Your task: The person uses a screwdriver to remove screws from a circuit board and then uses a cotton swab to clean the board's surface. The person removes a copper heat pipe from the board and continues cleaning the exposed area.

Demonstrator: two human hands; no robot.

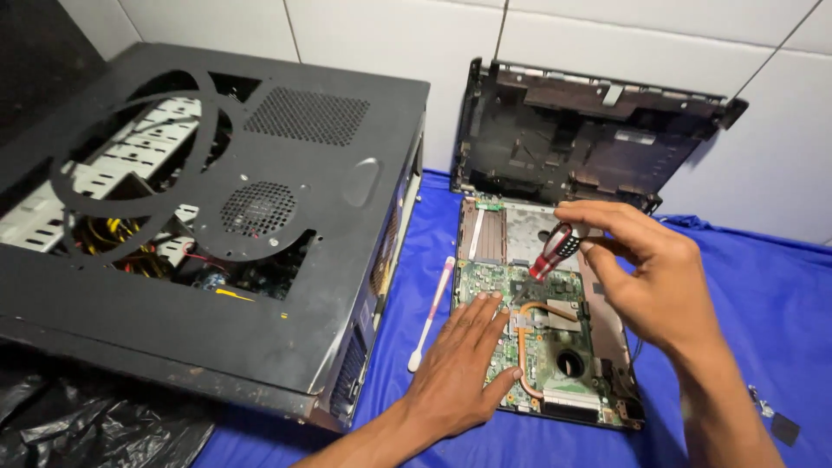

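Head view: an opened laptop lies on a blue cloth (pixel 763 286) that covers the tabletop, with its green circuit board (pixel 555 347) facing up and a copper heat pipe (pixel 525 340) curving across it. The left hand (pixel 459 368) lies flat and spread wide on the near left part of the board, palm down, holding nothing; pressing there looks meant to keep the laptop from sliding. The right hand (pixel 646 273) comes in from the right and pinches the red and black handle of a small screwdriver (pixel 549 252) between thumb and fingertips, closed on it. The tool is tilted, its tip down on the upper middle of the board, just beyond the left hand's fingertips; whether it sits in a screw cannot be told.

Behind the board, the laptop's removed dark plastic shell (pixel 589 139) leans upright against the white tiled wall (pixel 390 35), apparently set there to stay out of the way. Just left of the laptop lies a white plastic stick (pixel 432 314), lengthwise on the cloth. Further left stands a black desktop computer case (pixel 208 217) on its side, with vent holes and cabling visible inside. A black plastic bag (pixel 78 425) is bunched at the lower left.
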